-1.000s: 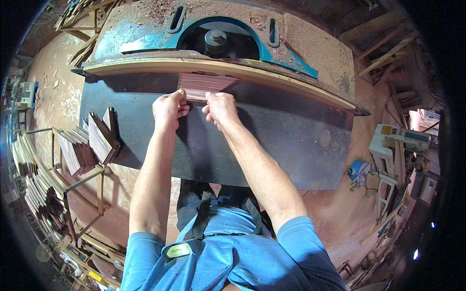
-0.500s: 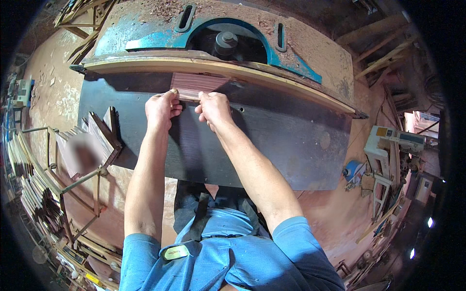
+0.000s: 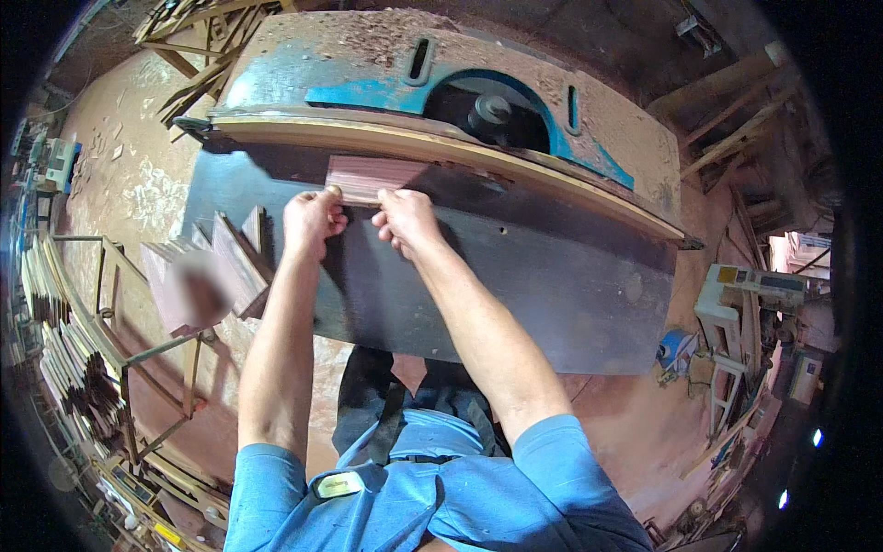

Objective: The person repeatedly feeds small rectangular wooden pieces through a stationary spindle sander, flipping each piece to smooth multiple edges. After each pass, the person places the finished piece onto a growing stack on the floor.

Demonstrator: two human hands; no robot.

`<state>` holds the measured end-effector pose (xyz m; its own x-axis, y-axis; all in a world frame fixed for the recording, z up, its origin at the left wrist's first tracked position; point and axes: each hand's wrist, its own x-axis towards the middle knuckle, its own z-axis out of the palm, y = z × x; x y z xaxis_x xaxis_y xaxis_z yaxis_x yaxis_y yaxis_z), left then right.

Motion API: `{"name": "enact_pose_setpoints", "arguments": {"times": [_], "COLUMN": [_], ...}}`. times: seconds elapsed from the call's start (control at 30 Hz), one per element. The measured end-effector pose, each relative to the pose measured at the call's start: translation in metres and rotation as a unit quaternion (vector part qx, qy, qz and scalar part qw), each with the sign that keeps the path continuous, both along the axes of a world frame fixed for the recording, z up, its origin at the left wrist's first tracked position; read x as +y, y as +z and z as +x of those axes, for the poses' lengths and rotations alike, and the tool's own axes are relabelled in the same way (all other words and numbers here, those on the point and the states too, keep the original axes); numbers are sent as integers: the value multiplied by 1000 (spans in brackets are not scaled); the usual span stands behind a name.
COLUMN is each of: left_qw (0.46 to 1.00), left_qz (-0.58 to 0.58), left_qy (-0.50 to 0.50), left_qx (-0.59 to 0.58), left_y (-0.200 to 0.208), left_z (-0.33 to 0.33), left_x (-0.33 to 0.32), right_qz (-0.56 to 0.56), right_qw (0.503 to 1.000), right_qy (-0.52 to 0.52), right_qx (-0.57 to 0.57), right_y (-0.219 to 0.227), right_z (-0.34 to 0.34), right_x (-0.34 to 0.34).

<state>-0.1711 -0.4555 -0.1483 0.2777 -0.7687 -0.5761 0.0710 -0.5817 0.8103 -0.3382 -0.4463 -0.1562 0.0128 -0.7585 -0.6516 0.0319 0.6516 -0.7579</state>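
A short reddish-brown striped wood board [image 3: 372,173] lies flat on the dark machine table [image 3: 570,285], by the long pale wooden fence [image 3: 368,131]. My left hand [image 3: 313,221] pinches its near left corner with thumb and curled fingers. At the near right corner, my right hand [image 3: 408,221] grips the same edge in a similar way. Behind the fence, right of the board, stands a dark spindle [image 3: 492,112] inside a blue-green curved guard [image 3: 556,138]. A shadow covers part of the board's right end.
Wood shavings [image 3: 349,51] cover the machine top behind the fence. Left of my left arm, striped boards [image 3: 237,262] are stacked at the table's edge. A rack [image 3: 156,351] with many thin strips stands farther left. A pale machine [image 3: 736,294] stands at the right.
Both hands and the board have slid left along the fence, away from the spindle. My view has shifted left too, so the machine sits farther right. Both hands keep their grip.
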Motion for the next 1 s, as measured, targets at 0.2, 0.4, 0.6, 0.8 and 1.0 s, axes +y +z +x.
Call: {"name": "enact_pose_setpoints", "arguments": {"times": [0.2, 0.4, 0.6, 0.8, 1.0], "left_qw": [981, 969, 971, 962, 949], "left_qz": [-189, -240, -229, -217, -172], "left_qy": [-43, -58, 53, 162, 260], "left_qx": [30, 12, 33, 21, 40], "left_y": [39, 78, 105, 115, 108], "left_z": [-1, 33, 73, 113, 157], "left_x": [100, 196, 286, 376, 447], "right_qz": [-138, -178, -140, -159, -112], "right_qw": [990, 941, 950, 930, 916], "right_qy": [-15, -76, 87, 234, 310], "right_qx": [-39, -276, -264, -233, -228], "right_y": [12, 57, 83, 106, 117], "right_z": [-9, 18, 62, 126, 200], "right_x": [77, 146, 191, 239, 282]}}
